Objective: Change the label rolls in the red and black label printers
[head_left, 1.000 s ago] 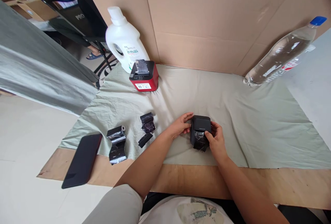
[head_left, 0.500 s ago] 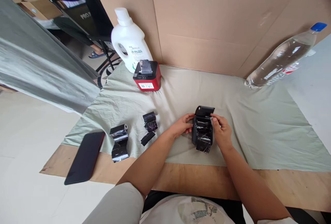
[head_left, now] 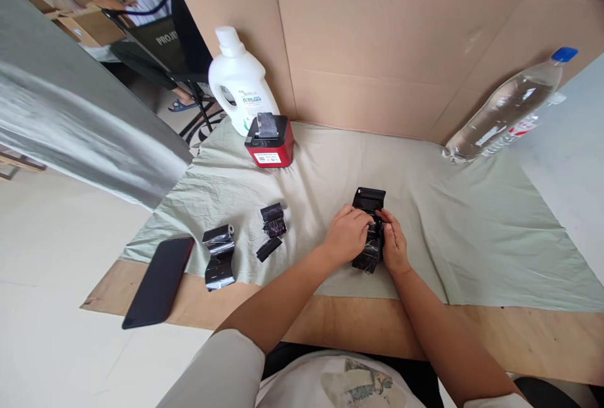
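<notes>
**Both hands busy at a black device with its lid up**

In the head view, I see the black device (head_left: 370, 203) lying right of centre on the pale green cloth (head_left: 425, 213) that covers most of the wooden tabletop (head_left: 325, 319). Its lid (head_left: 372, 195) stands open on the far side, and a crinkled black strip (head_left: 364, 262) hangs out of the near end.

The left hand (head_left: 349, 232) arches over the device's opening, fingers bent down into it; I can't tell whether that grip is pinched on anything. The right hand (head_left: 395, 246) rests thumb and fingers against the device's right side, though from here I can't say if its grip is clamped.

Off to the left, a partly unwound black roll (head_left: 219, 256) lies near a smaller black roll (head_left: 274, 219), with a short black scrap (head_left: 268, 249) just beside the smaller one. A dark phone (head_left: 158, 282) sits at the left edge. Further back, a red box (head_left: 270, 149) stands right in front of a white jug (head_left: 243, 81), and a clear bottle (head_left: 507, 109) with a blue cap stands at far right by the cardboard (head_left: 358, 43).
</notes>
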Motion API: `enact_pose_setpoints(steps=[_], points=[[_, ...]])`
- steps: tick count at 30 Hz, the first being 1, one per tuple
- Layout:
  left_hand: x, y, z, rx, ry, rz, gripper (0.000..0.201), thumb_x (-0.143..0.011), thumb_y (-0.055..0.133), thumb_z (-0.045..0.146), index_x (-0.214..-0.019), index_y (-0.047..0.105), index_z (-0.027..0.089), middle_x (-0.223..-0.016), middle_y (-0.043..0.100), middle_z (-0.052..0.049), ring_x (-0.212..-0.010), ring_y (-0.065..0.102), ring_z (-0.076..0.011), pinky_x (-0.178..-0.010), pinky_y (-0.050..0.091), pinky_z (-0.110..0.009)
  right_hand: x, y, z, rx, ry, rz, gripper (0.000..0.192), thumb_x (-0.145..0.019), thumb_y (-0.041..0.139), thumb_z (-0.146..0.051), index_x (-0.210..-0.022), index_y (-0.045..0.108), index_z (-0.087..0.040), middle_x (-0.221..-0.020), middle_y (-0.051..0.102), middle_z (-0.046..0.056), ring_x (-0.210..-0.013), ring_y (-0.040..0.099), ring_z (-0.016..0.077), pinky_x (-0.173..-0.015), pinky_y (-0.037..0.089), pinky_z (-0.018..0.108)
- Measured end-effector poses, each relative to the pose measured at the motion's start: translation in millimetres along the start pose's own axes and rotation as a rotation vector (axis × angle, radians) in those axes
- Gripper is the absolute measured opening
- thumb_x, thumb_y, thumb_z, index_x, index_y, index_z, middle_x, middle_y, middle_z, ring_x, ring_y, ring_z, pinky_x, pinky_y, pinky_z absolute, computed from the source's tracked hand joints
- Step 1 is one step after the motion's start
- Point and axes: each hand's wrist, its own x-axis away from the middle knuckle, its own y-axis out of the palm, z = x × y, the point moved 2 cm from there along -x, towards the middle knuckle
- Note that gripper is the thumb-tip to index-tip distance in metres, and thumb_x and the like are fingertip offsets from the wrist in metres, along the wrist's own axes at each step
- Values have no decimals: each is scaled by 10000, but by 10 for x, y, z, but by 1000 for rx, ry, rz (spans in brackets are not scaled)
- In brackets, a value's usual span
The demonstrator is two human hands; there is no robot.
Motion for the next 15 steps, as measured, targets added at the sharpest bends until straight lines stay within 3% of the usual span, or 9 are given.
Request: enact_pose_setpoints(steps=[4,7,10,15], points=[[-225,65,89,-329,10,-275,199,-853,494,125,-920,680,154,-970,671,-103,-1045,506,-289,-871,409,-431,3,4,20,-14,-9,13,448,-989,331,-441,-1316,516,-197,-1286,615,127,-1204,570,217,-1093,394,499],[-374,132,132,-458,-2,-386,202,-853,499,135,-910,693,118,-997,655,-143,-1071,504,-301,-901,377,-442,5,0,34,6,-21,12,436,-988,336,-437,-1302,531,-204,-1275,625,120,-1207,564,221,-1091,394,506],[-460,176,190,-505,-40,-441,237,-878,468,140,-916,698,100,-1009,656,-163,-1073,518,-298,-929,355,-444,-1,-11,46,47,-30,18,439,-983,337,-454,-1278,558,-214,-1266,631,107,-1199,558,232,-1075,406,511],[-467,157,219,-486,-69,-416,204,-846,518,163,-957,683,115,-1037,665,-137,-1065,537,-283,-925,363,-419,-8,-15,52,75,-44,26,436,-980,340,-458,-1267,570,-224,-1257,633,93,-1188,555,234,-1063,414,507]])
